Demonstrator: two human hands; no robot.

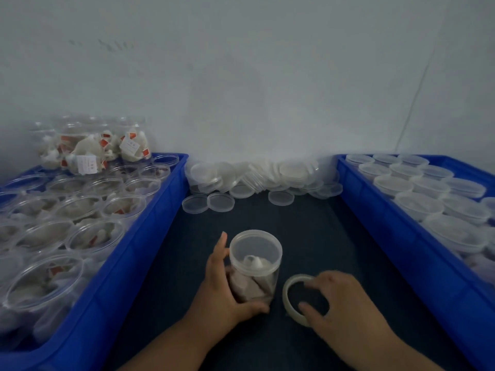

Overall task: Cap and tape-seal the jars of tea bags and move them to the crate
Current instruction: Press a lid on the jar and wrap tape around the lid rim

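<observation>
A clear jar point(254, 266) of tea bags stands upright on the dark table, with a translucent cap on top. My left hand point(225, 293) grips its lower left side, thumb curled round the base. Just to its right lies a roll of clear tape point(290, 287), flat on the table. My right hand point(340, 301) is on the roll, fingers curled over its far rim and thumb at its near rim. A blue crate point(417, 253) on the right holds several capped jars point(417, 204).
A blue crate point(128, 253) on the left holds several uncapped jars of tea bags point(77, 204), with more jars point(93, 145) stacked at its back. A heap of loose translucent caps point(257, 178) lies against the white wall. Dark table surface point(267, 218) lies between the crates.
</observation>
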